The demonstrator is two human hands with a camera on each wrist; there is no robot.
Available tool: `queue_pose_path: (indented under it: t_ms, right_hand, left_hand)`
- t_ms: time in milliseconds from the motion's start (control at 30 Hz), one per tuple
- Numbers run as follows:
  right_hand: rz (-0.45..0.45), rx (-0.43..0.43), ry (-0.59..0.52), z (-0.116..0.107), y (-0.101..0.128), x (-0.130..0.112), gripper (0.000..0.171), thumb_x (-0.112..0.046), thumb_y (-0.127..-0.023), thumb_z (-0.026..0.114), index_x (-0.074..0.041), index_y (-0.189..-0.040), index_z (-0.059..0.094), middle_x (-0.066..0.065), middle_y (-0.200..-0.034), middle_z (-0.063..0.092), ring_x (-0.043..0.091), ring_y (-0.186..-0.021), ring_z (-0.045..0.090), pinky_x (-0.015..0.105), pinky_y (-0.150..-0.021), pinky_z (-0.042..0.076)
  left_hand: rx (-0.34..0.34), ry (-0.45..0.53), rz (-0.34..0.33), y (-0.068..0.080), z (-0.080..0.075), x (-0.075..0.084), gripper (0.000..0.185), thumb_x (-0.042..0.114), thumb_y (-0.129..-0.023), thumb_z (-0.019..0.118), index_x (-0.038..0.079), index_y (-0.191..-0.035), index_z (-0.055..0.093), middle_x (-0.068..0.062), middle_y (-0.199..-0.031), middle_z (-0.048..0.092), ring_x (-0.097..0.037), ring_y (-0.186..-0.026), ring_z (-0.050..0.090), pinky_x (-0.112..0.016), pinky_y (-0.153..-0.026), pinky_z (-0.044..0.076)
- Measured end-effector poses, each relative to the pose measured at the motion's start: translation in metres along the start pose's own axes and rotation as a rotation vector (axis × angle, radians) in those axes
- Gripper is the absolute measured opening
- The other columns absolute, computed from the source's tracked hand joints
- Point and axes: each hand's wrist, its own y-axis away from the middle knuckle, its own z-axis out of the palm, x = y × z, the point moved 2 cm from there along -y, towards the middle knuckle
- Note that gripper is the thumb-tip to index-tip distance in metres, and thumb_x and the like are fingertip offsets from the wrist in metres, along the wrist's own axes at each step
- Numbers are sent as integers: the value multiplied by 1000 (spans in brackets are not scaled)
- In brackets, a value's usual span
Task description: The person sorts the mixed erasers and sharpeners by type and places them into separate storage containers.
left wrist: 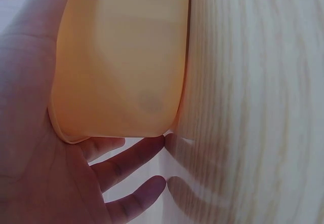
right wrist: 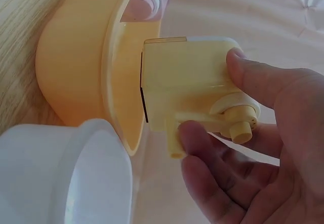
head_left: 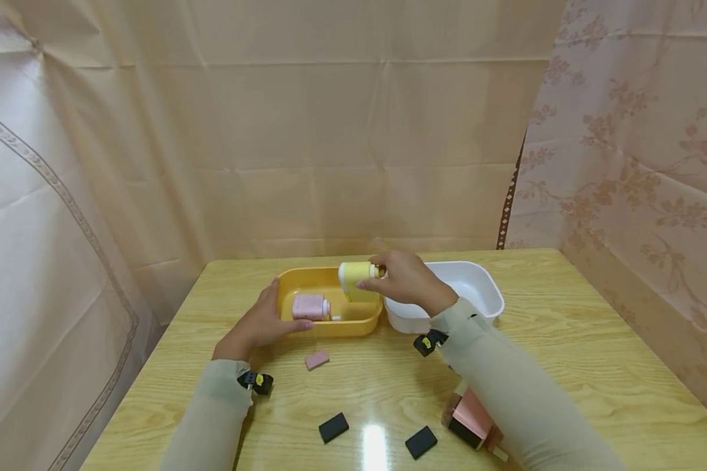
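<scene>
Pale yellow boxy sharpener (head_left: 358, 277) with crank handle, pinched in right hand (head_left: 409, 280) above yellow tub (head_left: 306, 278), mid-desk toward far edge. Left hand (head_left: 263, 320) relaxed, cupping tub's near-left corner.

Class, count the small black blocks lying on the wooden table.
2. One black block lies near the front edge, left of the glare; the other black block lies right of it. The right sleeve may hide more.

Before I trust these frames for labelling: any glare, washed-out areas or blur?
Head view: a bright lamp glare on the table near the black blocks; otherwise sharp. Left wrist view: hazy and pale, the orange tray soft. Right wrist view: the white tub is blurred, the yellow sharpener clear.
</scene>
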Motion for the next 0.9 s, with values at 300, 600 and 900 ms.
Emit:
queue_pose_path:
  t_ms: [300,600,900]
  right_hand:
    - [16,2,-25,10,-9,4,35,-47,-89,79,-14,-82,70,-4,-62,53,11,-57,46,27,-54,40]
    - [40,2,-79,24,-21,5,36,-46,-89,79,-12,-83,70,-2,-66,54,11,-57,47,27,-54,41]
    - [93,-39,-139,33,-27,-2,38,-46,-88,80,-9,-94,73,2,-75,63,13,-60,52,26,-55,44]
  left_hand:
    - [4,2,-9,1,0,-2,140,78,-65,83,20,-166,5,-14,-162,28,-37,-143,41,-64,-118,32]
    - [15,5,18,1,-2,0,134,76,-65,84,19,-164,13,-14,-155,36,-35,-136,47,-62,-116,36]
    - [10,0,6,1,-1,0,135,76,-67,83,19,-165,10,-12,-154,37,-34,-132,49,-61,-114,38]
